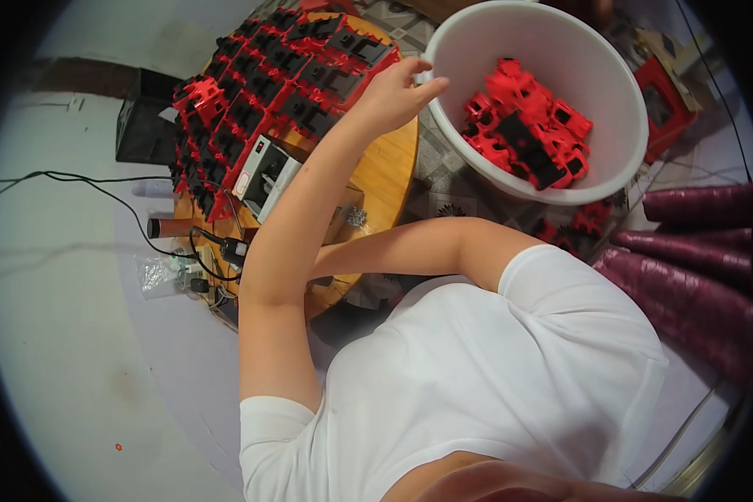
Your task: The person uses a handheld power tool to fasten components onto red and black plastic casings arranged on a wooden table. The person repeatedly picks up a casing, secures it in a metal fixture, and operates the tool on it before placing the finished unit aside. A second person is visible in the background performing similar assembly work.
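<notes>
My left arm reaches up across the round wooden table (393, 180). My left hand (400, 94) is at the left rim of a large white tub (552, 25), thumb and fingers apart, with nothing seen in it. Whether it touches the rim I cannot tell. Inside the tub lies a heap of red and black plastic housings (527, 125). My right forearm (393, 247) points left over the table's near side and passes behind my left arm, which hides my right hand. Just beyond that spot lies a black corded tool (233, 249).
Rows of red-and-black housings (284, 71) cover the table's far left. A small screw-feeder-like box (266, 180) stands before them, near a pile of small screws (356, 217). Cables (100, 179) run left. Purple rolled material (686, 268) and a red stool-like object (668, 109) are at right.
</notes>
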### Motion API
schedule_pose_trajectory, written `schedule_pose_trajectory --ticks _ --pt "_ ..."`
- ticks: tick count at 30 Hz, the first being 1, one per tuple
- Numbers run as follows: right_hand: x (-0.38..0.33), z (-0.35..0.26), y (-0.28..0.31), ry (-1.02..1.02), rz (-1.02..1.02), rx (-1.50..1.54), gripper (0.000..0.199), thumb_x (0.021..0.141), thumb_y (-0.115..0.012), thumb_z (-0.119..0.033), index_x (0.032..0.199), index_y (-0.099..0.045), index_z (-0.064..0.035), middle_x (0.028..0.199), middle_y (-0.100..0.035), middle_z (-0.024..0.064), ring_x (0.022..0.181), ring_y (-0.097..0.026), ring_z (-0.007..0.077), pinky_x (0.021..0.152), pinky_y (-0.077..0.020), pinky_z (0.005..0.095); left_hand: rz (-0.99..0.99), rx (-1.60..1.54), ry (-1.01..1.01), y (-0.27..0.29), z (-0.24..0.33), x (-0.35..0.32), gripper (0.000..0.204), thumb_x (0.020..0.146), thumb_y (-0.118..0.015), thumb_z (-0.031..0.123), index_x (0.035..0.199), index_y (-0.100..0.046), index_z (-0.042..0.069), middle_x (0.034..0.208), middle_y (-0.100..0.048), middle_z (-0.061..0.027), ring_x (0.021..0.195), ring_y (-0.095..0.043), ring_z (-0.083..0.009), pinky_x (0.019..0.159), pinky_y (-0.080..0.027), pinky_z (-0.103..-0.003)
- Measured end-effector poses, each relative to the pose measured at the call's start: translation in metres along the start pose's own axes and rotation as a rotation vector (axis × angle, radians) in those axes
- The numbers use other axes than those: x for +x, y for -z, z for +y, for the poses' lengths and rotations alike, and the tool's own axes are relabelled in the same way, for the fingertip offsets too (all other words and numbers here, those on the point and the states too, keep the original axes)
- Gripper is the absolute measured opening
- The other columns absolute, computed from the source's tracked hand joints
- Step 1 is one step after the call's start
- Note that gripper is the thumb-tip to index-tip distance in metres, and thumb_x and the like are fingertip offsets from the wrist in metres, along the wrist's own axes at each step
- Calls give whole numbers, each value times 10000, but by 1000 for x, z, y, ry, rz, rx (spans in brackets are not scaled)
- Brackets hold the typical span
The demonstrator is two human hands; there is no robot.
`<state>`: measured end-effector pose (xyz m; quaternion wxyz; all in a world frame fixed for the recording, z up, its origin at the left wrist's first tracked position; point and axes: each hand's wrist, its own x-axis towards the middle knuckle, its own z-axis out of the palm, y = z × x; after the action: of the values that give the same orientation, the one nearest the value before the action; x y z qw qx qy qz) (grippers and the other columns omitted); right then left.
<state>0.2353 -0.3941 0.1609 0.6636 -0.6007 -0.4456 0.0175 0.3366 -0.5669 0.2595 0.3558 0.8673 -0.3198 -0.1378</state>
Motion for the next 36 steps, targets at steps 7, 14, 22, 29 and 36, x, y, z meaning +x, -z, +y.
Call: schedule_pose_trajectory --ticks 7,14,22,29,36 --pt "-8 2 8 23 -48 90 357 936 -594 -286 1173 -523 -29 910 -628 159 845 -604 255 750 -477 366 447 667 -59 -3 -100 55 565 775 -713 438 1123 -552 22 1095 -560 -170 1005 -556 -338 798 -481 -471" --pt "-11 6 11 21 -79 138 360 933 -599 -285 1167 -516 -24 881 -631 164 790 -612 252 709 -483 363 472 962 -9 -12 -131 71 564 754 -734 454 1142 -541 91 1129 -485 -105 1087 -468 -278 817 -422 -435" --pt "-10 6 14 12 -92 172 364 930 -606 -283 1160 -508 -18 847 -634 170 728 -621 249 662 -490 360 460 1004 -32 -18 -118 51 480 762 -736 407 1093 -550 113 1075 -486 -91 965 -523 -252 750 -416 -445" --pt "-13 0 3 -35 -95 217 368 928 -611 -281 1154 -501 -12 818 -637 175 673 -629 247 621 -496 356 433 913 -212 -4 -134 40 405 739 -745 289 1017 -541 77 1019 -526 -99 833 -587 -272 688 -437 -401" --pt "-1 -16 -1 -153 119 331 373 925 -617 -279 1148 -494 -7 789 -640 180 618 -636 244 579 -502 353 696 745 -440 71 -6 -31 512 731 -762 255 1144 -525 66 1146 -538 -90 1008 -563 -276 771 -447 -379"
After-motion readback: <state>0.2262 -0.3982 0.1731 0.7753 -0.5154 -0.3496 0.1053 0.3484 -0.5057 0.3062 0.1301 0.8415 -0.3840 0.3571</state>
